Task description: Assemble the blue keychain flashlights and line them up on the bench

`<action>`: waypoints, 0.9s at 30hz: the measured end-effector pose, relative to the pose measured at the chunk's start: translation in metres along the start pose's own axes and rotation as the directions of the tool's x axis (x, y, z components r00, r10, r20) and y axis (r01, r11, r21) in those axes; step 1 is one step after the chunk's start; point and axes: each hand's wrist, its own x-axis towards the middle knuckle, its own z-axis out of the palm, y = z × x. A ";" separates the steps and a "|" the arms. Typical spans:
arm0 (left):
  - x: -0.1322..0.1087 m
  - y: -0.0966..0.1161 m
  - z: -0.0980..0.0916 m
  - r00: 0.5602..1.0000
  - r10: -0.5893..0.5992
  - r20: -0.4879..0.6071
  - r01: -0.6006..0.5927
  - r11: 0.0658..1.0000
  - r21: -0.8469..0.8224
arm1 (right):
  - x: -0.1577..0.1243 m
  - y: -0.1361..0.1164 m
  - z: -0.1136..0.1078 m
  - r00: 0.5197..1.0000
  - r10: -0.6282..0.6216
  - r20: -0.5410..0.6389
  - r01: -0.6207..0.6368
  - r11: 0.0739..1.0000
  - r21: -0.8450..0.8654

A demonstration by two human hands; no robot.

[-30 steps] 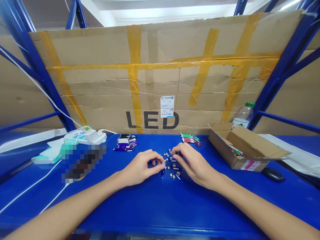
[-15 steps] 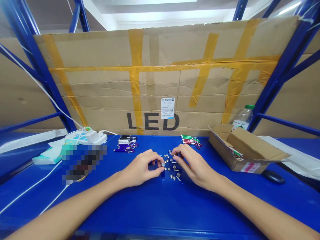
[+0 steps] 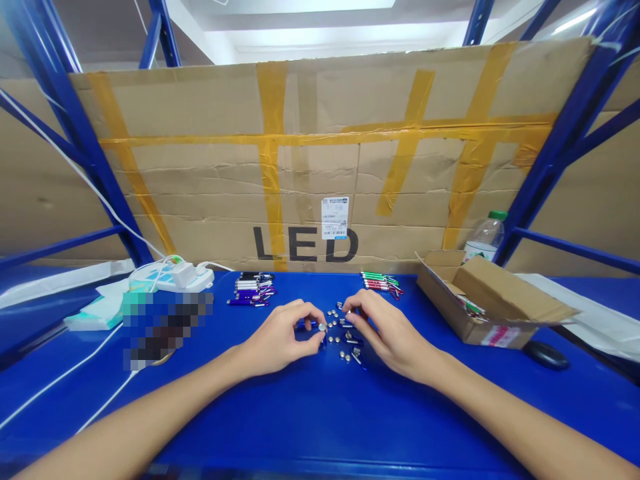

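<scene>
My left hand [image 3: 284, 337] is closed in a pinch, with a small silver button cell [image 3: 322, 327] at its fingertips. Blue metal pieces [image 3: 306, 326] show between and under those fingers, partly hidden. My right hand [image 3: 387, 330] is also pinched, just across from the left; whatever its fingertips hold is too small to make out. Between the hands, several loose button cells [image 3: 331, 324] lie on the blue table [image 3: 320, 413]. Beside them are several blue end pieces with silver clips [image 3: 351, 338], some close under my right fingers.
Black, silver and purple penlights [image 3: 250, 285] lie in a row at back left; green and red penlights [image 3: 377, 281] lie at back right. An open cardboard box [image 3: 480, 327], a black mouse [image 3: 546, 355] and a bottle [image 3: 485, 238] stand right. A power strip [image 3: 183, 275] with cables sits left.
The button cell in my left fingers has shifted slightly left. The blue tube that showed below those fingertips is now mostly hidden. My right hand has barely moved.
</scene>
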 end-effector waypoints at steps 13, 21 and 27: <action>0.001 -0.002 0.004 1.000 0.003 0.030 -0.002 0.999 -0.045 | -0.002 0.000 -0.002 1.000 -0.012 -0.002 0.012 1.000 0.002; 0.000 -0.001 0.005 0.999 -0.014 0.047 0.018 0.997 -0.075 | 0.000 0.000 -0.003 1.000 -0.027 -0.003 0.027 0.999 -0.025; 0.001 -0.002 0.003 0.996 0.045 0.075 -0.039 0.996 -0.085 | 0.000 0.001 -0.001 0.999 -0.037 0.011 0.037 0.999 -0.009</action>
